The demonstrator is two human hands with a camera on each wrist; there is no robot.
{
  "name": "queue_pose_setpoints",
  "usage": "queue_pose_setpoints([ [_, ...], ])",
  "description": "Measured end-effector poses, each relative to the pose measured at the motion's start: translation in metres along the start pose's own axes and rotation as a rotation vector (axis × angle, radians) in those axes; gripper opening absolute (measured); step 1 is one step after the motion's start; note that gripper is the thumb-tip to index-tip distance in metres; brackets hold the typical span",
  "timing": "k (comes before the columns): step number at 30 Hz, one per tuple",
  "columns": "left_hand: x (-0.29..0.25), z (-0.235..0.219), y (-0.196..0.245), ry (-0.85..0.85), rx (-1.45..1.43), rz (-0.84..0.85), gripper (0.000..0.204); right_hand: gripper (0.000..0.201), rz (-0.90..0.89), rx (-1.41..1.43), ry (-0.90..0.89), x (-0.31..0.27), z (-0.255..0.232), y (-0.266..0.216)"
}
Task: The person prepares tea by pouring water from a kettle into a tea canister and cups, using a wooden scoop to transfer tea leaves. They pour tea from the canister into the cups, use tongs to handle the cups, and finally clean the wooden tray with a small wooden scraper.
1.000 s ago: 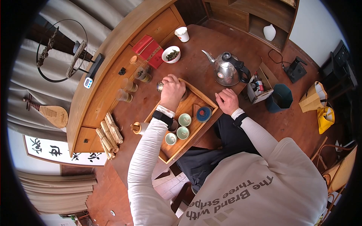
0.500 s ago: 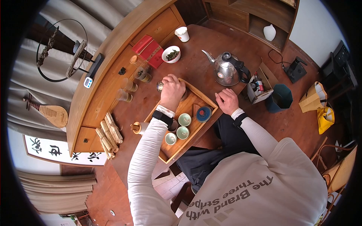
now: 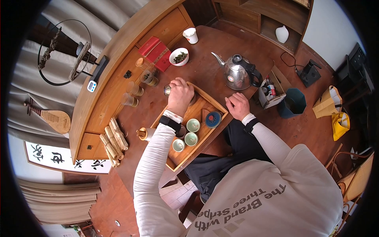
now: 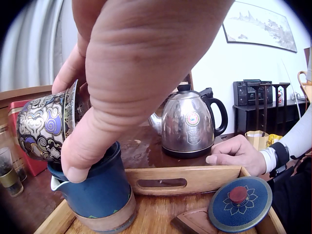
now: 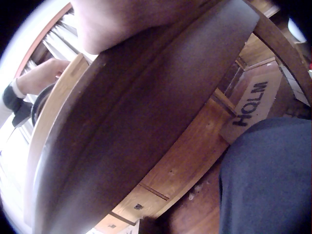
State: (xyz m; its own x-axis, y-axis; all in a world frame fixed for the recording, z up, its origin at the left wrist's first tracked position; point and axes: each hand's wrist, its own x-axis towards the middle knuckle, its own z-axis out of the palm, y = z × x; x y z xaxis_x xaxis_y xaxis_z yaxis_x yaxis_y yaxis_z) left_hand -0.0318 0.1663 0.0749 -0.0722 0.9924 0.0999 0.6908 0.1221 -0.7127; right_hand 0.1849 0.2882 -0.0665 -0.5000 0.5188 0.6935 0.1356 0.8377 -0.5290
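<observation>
My left hand (image 3: 181, 97) grips a patterned metallic-looking cup (image 4: 44, 127) by its rim. The cup lies tilted on its side over the blue pitcher (image 4: 100, 192), its mouth partly hidden by my fingers. That pitcher stands inside the wooden tray (image 3: 211, 99), at the far left corner. Across the tray, my right hand (image 3: 239, 106) rests at the table's edge with loosely bent fingers and holds nothing. Near it in the tray lies a blue round lid (image 3: 213, 119) with a red knob. Small green cups (image 3: 191, 139) stand closer to my body.
A steel kettle (image 3: 237, 75) stands beyond my right hand. Behind the tray are a white bowl of leaves (image 3: 179, 57), a red box (image 3: 157, 55) and several glasses (image 3: 136, 89). A white cup (image 3: 190, 36) stands farther back; bundled rolls (image 3: 114, 140) lie left.
</observation>
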Motion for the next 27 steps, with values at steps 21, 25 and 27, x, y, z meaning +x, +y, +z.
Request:
queue_pose_setpoints([
  [21, -0.090, -0.009, -0.055, 0.194, -0.970, -0.732, 0.047, 0.026, -0.032, 0.001, 0.027, -0.001, 0.003, 0.004],
  [25, -0.115, -0.002, -0.034, 0.158, -1.070, -0.996, 0.047, 0.026, -0.034, 0.006, 0.026, -0.001, 0.003, 0.004],
  [27, -0.120, 0.002, -0.022, 0.146, -1.098, -1.078, 0.048, 0.026, -0.035, 0.004, 0.017, -0.001, 0.002, 0.002],
])
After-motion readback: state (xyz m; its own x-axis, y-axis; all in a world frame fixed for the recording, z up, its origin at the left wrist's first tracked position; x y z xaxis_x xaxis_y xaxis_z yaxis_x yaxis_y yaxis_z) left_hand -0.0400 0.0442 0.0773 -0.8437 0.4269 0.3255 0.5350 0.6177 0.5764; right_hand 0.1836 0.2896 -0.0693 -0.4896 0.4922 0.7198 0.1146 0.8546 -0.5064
